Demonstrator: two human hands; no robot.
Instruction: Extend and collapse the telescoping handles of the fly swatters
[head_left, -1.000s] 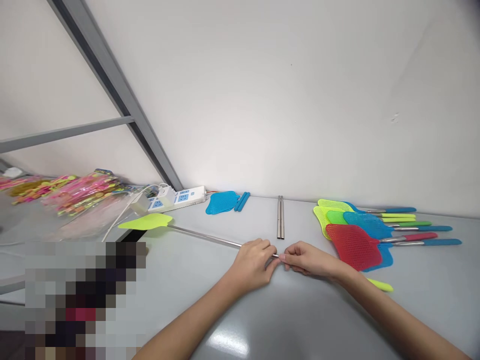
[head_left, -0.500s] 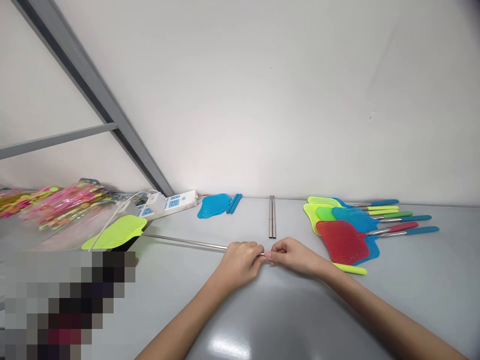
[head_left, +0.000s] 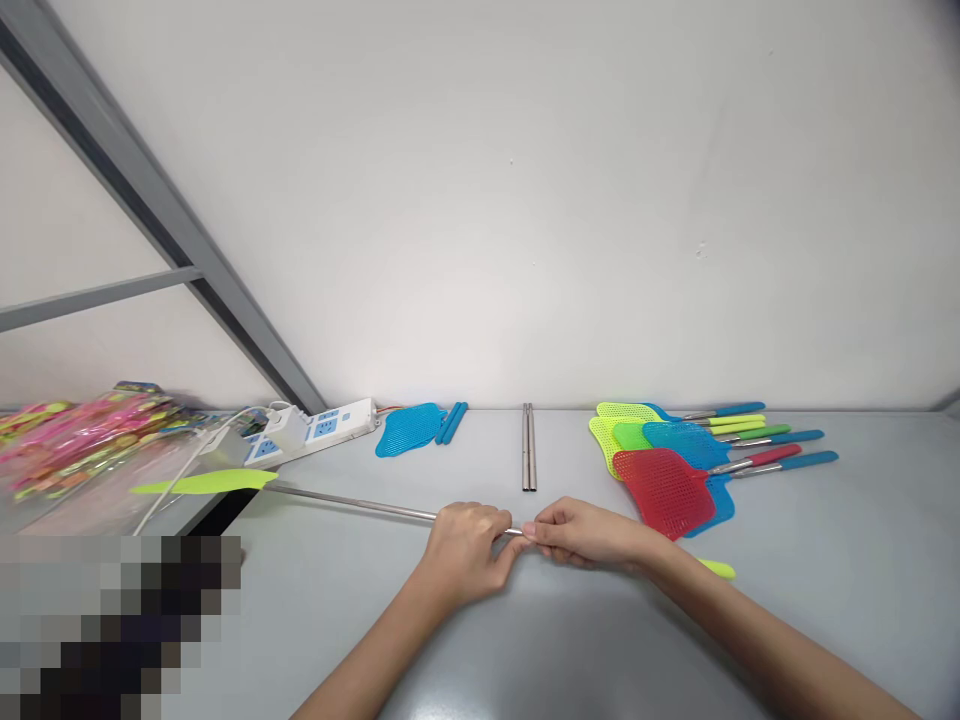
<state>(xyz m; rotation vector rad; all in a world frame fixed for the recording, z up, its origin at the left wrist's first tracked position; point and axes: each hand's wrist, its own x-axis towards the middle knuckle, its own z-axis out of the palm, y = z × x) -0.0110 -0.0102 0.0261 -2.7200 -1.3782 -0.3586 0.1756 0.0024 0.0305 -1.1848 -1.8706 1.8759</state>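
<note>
A yellow-green fly swatter (head_left: 217, 482) stretches out to the left, its head seen nearly edge-on and its long metal rod (head_left: 352, 501) running to my hands. My left hand (head_left: 469, 545) is closed around the rod near its bare end. Just to the right, my right hand (head_left: 581, 533) pinches the tip of the rod between thumb and fingers. Partly behind my right forearm lies a yellow-green handle grip (head_left: 718, 569). Beyond my hands, two short metal tubes (head_left: 529, 448) lie side by side.
At the right is a pile of fly swatters, a red one (head_left: 667, 490) on top. A blue swatter head (head_left: 410, 430) and two blue grips (head_left: 450, 424) lie near the wall. Further left are a power strip (head_left: 330, 428) and bagged pink items (head_left: 97, 435). A pixelated area covers the lower left.
The swatter's head has rotated from showing its perforated face to nearly edge-on. My right hand's fingers have shifted on the rod's end. The whole view has moved slightly.
</note>
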